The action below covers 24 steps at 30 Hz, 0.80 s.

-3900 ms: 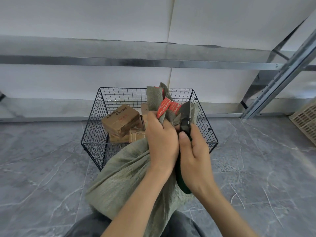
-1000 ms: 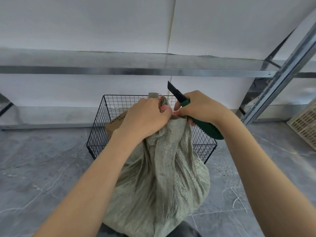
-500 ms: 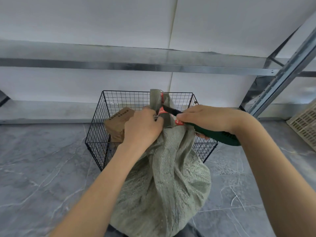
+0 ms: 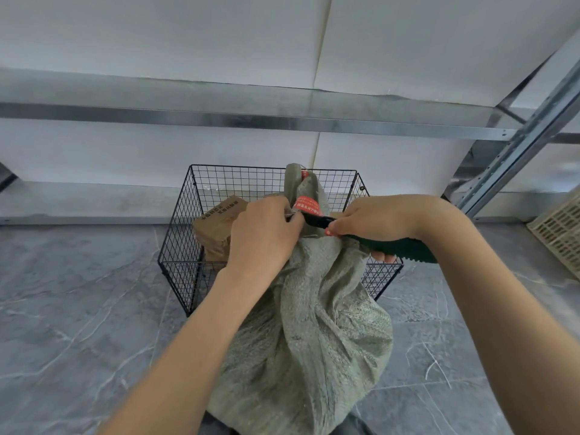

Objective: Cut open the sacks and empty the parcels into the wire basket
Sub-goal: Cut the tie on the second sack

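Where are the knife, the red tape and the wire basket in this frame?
knife [image 4: 401, 248], head view, on its green handle.
red tape [image 4: 309, 206], head view, on its printed face.
wire basket [image 4: 180, 229], head view, on its left wall.

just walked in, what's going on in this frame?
A person is cutting open a grey-green woven sack that stands in front of a black wire basket. The left hand grips the sack's bunched neck. The right hand holds a green-handled utility knife with its blade at the red tape there. Brown parcels already lie in the basket; the sack is not yet emptied.
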Each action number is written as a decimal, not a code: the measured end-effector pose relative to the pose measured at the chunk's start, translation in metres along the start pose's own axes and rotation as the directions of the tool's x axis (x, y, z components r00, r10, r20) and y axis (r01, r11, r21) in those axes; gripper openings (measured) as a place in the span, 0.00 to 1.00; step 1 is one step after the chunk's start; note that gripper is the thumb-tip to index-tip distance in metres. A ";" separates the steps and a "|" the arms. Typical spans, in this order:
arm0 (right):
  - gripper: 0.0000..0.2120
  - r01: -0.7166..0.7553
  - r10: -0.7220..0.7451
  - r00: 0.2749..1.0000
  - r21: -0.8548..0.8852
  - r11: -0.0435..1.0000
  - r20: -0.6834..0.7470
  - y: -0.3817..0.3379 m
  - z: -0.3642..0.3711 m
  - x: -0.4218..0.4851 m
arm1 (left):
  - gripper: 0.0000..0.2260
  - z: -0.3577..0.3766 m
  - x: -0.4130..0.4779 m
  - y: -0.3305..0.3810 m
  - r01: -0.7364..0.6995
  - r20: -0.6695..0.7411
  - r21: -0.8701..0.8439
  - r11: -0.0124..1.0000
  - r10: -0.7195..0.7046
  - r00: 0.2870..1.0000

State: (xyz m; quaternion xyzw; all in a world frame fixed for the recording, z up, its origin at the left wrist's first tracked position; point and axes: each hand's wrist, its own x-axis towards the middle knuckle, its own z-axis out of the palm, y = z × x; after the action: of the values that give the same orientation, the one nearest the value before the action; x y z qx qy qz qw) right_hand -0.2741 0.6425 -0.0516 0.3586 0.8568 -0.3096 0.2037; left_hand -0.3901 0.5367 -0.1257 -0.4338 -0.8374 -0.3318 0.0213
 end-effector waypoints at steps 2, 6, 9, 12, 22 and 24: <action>0.21 0.021 -0.021 0.999 0.011 1.000 -0.044 0.002 0.002 0.003 | 0.14 0.001 -0.001 0.001 -0.014 -0.025 -0.003 1.000 0.014 1.000; 0.18 0.101 -0.072 0.981 0.155 0.983 -0.181 0.006 0.004 0.006 | 0.11 0.009 -0.001 -0.001 -0.051 -0.068 -0.070 0.996 0.047 0.997; 0.17 0.154 -0.098 0.967 0.238 0.959 -0.233 0.008 0.010 0.011 | 0.09 0.014 0.000 -0.001 -0.123 -0.099 -0.127 0.984 0.111 0.989; 0.16 0.198 -0.116 0.955 0.297 0.934 -0.272 0.009 0.016 0.015 | 0.08 0.017 0.001 -0.002 -0.175 -0.120 -0.154 0.972 0.157 0.980; 0.16 0.357 -0.127 0.885 0.478 0.803 -0.449 0.007 0.025 0.012 | 0.11 0.011 0.015 0.014 0.111 0.092 -0.729 0.675 -0.065 0.994; 0.15 0.380 -0.136 0.874 0.482 0.790 -0.466 0.006 0.026 0.011 | 0.13 0.015 0.022 0.016 0.196 0.209 -0.797 0.572 -0.044 0.977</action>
State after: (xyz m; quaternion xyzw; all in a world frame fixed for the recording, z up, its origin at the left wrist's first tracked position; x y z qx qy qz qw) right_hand -0.2738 0.6337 -0.0789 0.3354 0.7925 -0.4901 -0.1386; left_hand -0.3881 0.5675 -0.1220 -0.3633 -0.6184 -0.6417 -0.2718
